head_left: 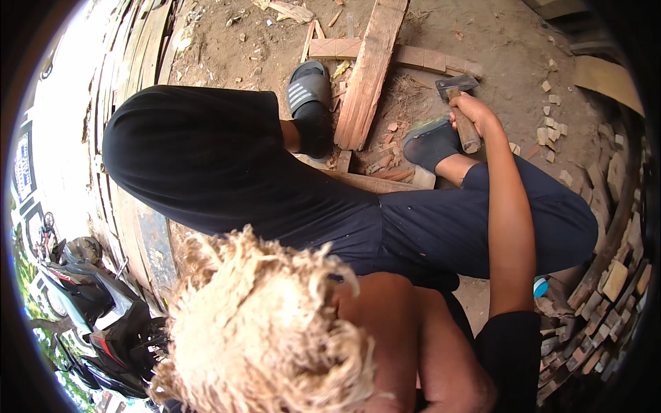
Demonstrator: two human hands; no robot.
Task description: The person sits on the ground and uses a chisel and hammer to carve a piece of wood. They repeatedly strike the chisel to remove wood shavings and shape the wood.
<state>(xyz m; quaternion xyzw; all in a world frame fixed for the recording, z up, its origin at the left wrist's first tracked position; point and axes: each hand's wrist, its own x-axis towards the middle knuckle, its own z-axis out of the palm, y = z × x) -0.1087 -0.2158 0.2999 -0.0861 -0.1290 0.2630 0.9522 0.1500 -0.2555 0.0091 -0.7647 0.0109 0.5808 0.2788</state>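
Observation:
My right hand [472, 113] is closed round the short wooden handle of a hammer-like tool [454, 85] with a dark metal head, held above my right foot [430, 146]. Beside it a rough reddish plank [368, 69] lies between my feet, over a crossing wooden strip [423, 58]. Very close to the camera at the bottom is a frayed, fluffy, pale material [251, 323], like a rag or fibre, against bare skin that seems to be my bent left arm [406, 330]. I cannot make out my left hand's fingers there.
Weathered boards [127, 55] run along the left, with a parked black motorbike [103, 316] at lower left. Stacked wood offcuts [613, 282] and a curved tan board [606, 82] are at the right. Small blocks and chips [551, 131] are scattered on the dirt ground [482, 27].

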